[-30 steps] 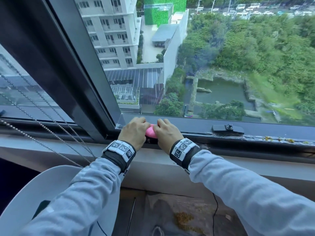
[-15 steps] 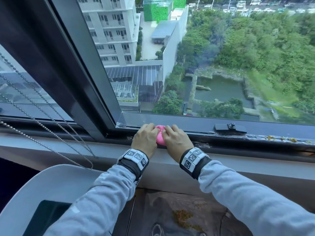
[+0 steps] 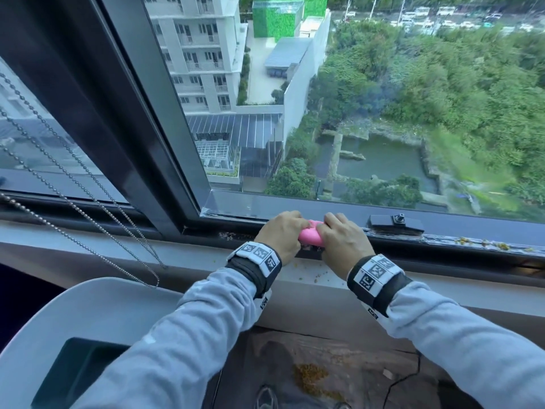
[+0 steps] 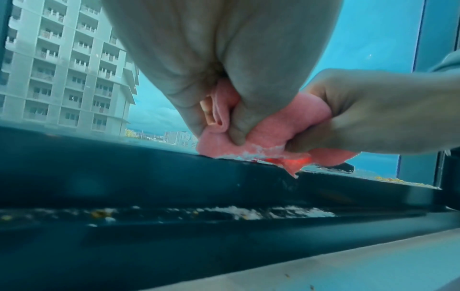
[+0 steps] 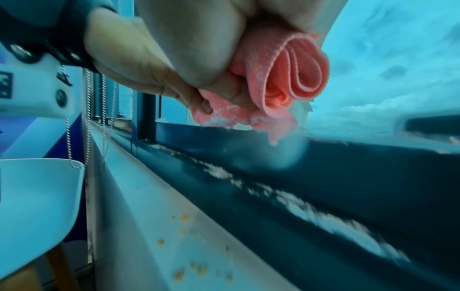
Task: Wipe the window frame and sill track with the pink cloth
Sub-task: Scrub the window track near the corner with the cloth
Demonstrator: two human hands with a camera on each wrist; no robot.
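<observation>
The pink cloth (image 3: 311, 236) is bunched between both hands on the dark lower window frame (image 3: 460, 236). My left hand (image 3: 281, 233) grips its left end and my right hand (image 3: 339, 240) grips its right end, fingers curled round it. The left wrist view shows the cloth (image 4: 268, 137) just above the frame's top edge, white fluff on its lower hem. Seen from the right wrist, the cloth (image 5: 283, 78) is rolled in folds under the fingers. The sill track (image 4: 224, 214) below holds white dust and yellow crumbs.
A black window latch (image 3: 396, 222) sits on the frame just right of the hands. Yellow debris (image 3: 483, 243) lies further right along the frame and on the light sill (image 3: 318, 276). Bead chains (image 3: 88, 208) hang at left over a white chair (image 3: 88, 314).
Both hands, with the cloth between them, have slid to the right along the lower frame, closer to the latch. Yellow crumbs now show on the sill below the hands.
</observation>
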